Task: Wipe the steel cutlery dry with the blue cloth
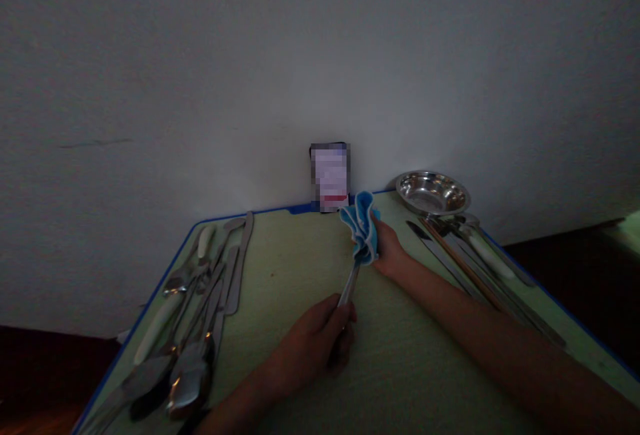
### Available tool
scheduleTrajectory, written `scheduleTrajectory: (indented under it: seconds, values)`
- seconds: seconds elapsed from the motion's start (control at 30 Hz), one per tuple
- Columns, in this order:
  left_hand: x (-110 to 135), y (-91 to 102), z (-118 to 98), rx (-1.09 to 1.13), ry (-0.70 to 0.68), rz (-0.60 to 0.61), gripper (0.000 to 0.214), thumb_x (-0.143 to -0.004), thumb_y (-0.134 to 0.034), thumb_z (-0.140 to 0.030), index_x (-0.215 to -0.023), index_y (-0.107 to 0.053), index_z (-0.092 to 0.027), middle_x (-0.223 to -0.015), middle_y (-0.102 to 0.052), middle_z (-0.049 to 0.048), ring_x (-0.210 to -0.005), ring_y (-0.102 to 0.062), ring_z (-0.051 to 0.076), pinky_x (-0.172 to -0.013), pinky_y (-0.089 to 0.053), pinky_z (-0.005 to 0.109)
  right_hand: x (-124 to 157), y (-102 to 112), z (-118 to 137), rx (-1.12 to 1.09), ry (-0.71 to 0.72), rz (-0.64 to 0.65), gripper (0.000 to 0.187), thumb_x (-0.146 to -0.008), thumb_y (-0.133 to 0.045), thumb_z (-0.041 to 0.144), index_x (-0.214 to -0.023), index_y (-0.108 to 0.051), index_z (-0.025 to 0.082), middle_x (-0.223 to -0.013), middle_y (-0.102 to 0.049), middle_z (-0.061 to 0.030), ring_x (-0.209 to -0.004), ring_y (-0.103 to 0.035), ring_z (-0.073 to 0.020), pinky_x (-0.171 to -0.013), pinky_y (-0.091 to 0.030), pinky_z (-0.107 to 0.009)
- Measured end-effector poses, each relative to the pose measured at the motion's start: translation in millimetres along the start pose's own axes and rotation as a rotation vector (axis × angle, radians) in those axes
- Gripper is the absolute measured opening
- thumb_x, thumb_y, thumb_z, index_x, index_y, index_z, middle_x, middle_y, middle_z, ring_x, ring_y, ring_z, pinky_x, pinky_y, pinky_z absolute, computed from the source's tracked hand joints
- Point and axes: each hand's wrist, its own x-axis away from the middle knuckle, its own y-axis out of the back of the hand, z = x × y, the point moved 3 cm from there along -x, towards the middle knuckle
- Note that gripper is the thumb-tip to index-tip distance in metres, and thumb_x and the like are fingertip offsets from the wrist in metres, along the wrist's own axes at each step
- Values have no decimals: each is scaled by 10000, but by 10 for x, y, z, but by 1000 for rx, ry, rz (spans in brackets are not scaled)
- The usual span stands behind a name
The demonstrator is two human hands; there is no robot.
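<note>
Dim light, grainy picture

The grey wall ahead looks speckled, darkening toward the corners. Past the right hand, the bowl gleams; left of the left hand, cutlery catches warm glints — small ones. The phone, left of the right hand, is pixelated — unreadable.

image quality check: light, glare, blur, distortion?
Head view, light: dim, left hand shadowed, blue cloth brighter; head view, glare: small glints on the left-side cutlery and bowl; head view, blur: fine detail soft, phone pixelated beyond reading; head view, distortion: the table flares toward the bottom, perhaps partly from a wide lens.
</note>
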Motion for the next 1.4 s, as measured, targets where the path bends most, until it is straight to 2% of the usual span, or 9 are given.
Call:
scheduleTrajectory:
  seconds: [0.2,0.33,0.47,0.63,0.8,0.93,1.1,1.27,1.4]
  values:
    - [-34,56,38,73,68,111,259,-857,-384,-375,-698,-444,-180,-465,-430,-68,-346,-419,74,-319,-293,167,-9,-23,102,-95,-62,-16,286,-884,-380,314,-702,-551,174,-478,-574,30,-401,-516,-103,-465,-457,-224]
    - [-62,75,94,239,65,129,373,-873,-330,-458,-661,-455,-177,-384,-390,-73,-318,-430,89,-295,-287,161,14,-51,18,-76,-144,114,239,-876,-409,322,-814,-583,170,-604,-637,15,-521,-591,-122,-564,-499,-249]
    - [-85,91,133,390,45,96,240,-871,-394,-382,-809,-503,-177,-487,-460,-60,-355,-489,105,-298,-337,178,58,-51,-50,5,-232,257,202,-840,-486,332,-879,-587,161,-674,-658,-6,-577,-615,-139,-631,-512,-285]
    - [-141,134,139,626,83,51,162,-849,-471,-312,-855,-535,-163,-526,-350,-83,-354,-359,41,-343,-263,153,95,-74,-70,33,-231,351,167,-813,-537,299,-871,-593,153,-742,-673,-24,-647,-631,-142,-663,-513,-285]
    - [-166,161,114,528,57,-7,187,-861,-442,-354,-879,-529,-189,-548,-338,-87,-333,-267,28,-326,-207,157,4,-48,-15,-87,-204,215,215,-849,-462,338,-865,-593,168,-700,-671,-11,-582,-623,-139,-608,-518,-278]
    - [-132,149,67,495,85,30,178,-867,-420,-342,-861,-524,-198,-539,-303,-90,-337,-223,34,-311,-187,159,-83,-18,90,-143,-143,138,307,-886,-362,369,-842,-602,182,-633,-660,6,-542,-611,-127,-536,-512,-250]
    - [-112,152,73,543,83,53,180,-867,-420,-356,-879,-518,-205,-533,-297,-92,-344,-212,36,-319,-173,158,-2,-43,11,-81,-201,123,254,-873,-416,354,-892,-589,170,-723,-683,-14,-613,-631,-141,-581,-521,-274]
    - [-147,174,153,566,114,79,183,-869,-420,-382,-909,-501,-224,-550,-295,-90,-354,-225,32,-335,-184,150,161,-119,-171,15,-307,217,214,-832,-496,360,-840,-576,161,-635,-644,-6,-531,-590,-132,-544,-497,-256]
    - [-168,192,132,597,151,128,169,-869,-425,-373,-904,-497,-225,-560,-281,-87,-379,-216,35,-352,-180,151,166,-135,-180,11,-308,199,228,-837,-479,377,-838,-573,170,-625,-636,-1,-531,-585,-134,-528,-486,-251]
